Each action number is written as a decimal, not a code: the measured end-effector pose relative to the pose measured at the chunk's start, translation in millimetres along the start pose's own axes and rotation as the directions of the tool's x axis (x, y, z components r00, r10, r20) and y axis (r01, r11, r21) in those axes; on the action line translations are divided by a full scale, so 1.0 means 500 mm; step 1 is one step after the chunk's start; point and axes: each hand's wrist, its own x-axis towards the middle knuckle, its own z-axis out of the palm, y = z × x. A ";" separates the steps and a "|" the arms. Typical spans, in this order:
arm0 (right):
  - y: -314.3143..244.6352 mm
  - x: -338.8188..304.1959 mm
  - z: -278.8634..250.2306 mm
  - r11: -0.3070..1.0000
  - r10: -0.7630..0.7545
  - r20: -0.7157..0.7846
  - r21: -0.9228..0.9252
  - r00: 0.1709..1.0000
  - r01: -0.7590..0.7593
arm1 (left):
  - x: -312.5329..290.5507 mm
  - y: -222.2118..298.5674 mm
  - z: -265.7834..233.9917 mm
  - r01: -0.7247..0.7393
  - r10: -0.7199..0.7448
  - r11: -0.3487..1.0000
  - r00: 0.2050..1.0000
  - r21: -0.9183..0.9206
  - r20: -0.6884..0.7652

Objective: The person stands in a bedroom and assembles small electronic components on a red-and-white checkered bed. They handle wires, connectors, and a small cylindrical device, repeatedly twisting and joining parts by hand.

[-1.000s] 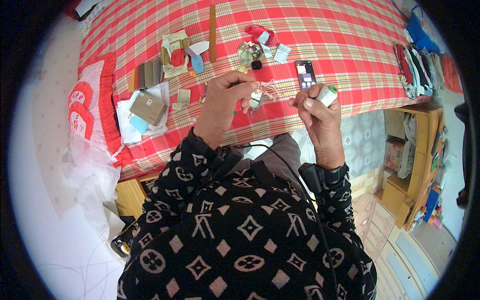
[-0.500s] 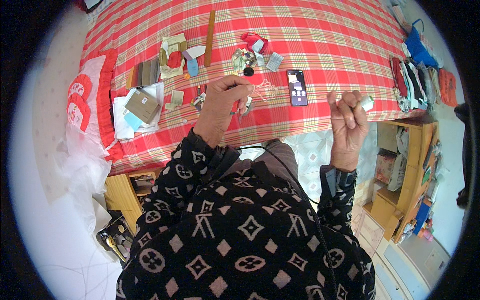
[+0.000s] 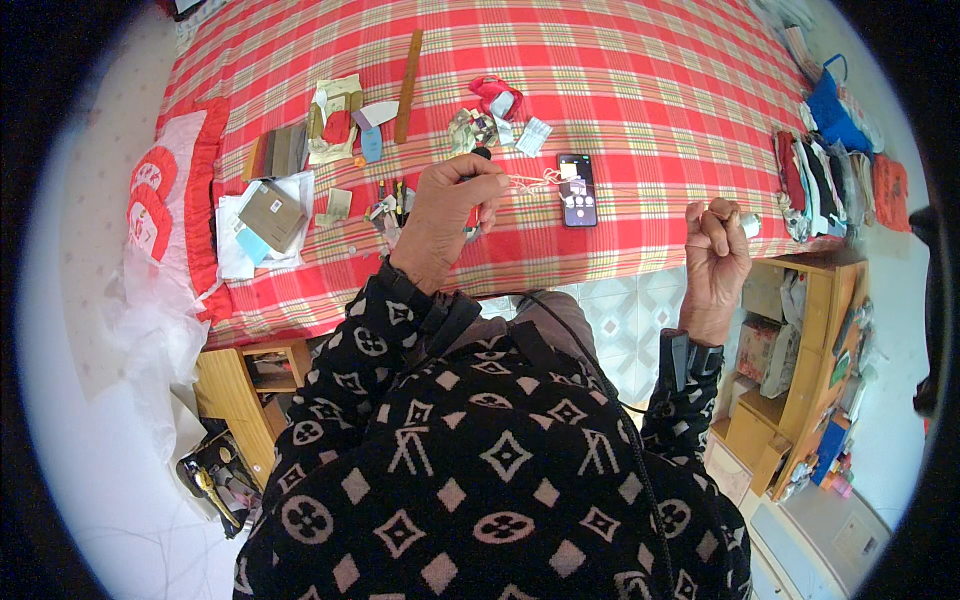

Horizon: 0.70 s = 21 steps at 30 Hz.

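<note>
My left hand (image 3: 455,205) is raised over the near part of the bed, thumb and forefinger pinched on white thread (image 3: 535,181). Loose loops of it lead from the fingertips toward a black phone (image 3: 578,192) lying on the cover. Something small and red shows beneath that palm, partly hidden. Off to the right, my right hand (image 3: 716,262) is held palm up with its fingers curled. A small white spool (image 3: 750,225) sits at its fingertips, mostly covered by them.
A red plaid bedcover (image 3: 640,110) spreads ahead. On it lie a wooden ruler (image 3: 408,88), a red cloth bundle (image 3: 494,97), a brown box (image 3: 272,216) on white paper and small tools (image 3: 390,210). Folded clothes (image 3: 805,180) line the right edge, above a wooden cabinet (image 3: 815,350).
My right hand has moved right and slightly down with the spool, farther from my left hand. The left hand keeps its pinch. The whole view has shifted a little.
</note>
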 end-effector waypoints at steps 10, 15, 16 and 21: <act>-0.030 0.095 -0.218 0.857 0.009 -0.293 -0.490 0.956 -0.158 | -0.028 0.041 -0.020 -0.074 0.103 0.989 0.966 0.131 -0.238; 0.003 0.156 -0.378 0.524 0.015 -0.523 -0.722 0.852 -0.452 | -0.045 0.050 -0.030 -0.142 0.174 0.982 0.933 0.122 -0.315; 0.006 0.172 -0.411 0.431 0.006 -0.543 -0.756 0.840 -0.492 | -0.048 0.050 -0.031 -0.156 0.173 0.985 0.928 0.077 -0.329; 0.058 0.276 -0.580 -0.215 -0.259 -0.245 -0.928 0.934 -0.303 | -0.069 0.044 -0.018 -0.191 0.204 0.979 0.877 0.074 -0.436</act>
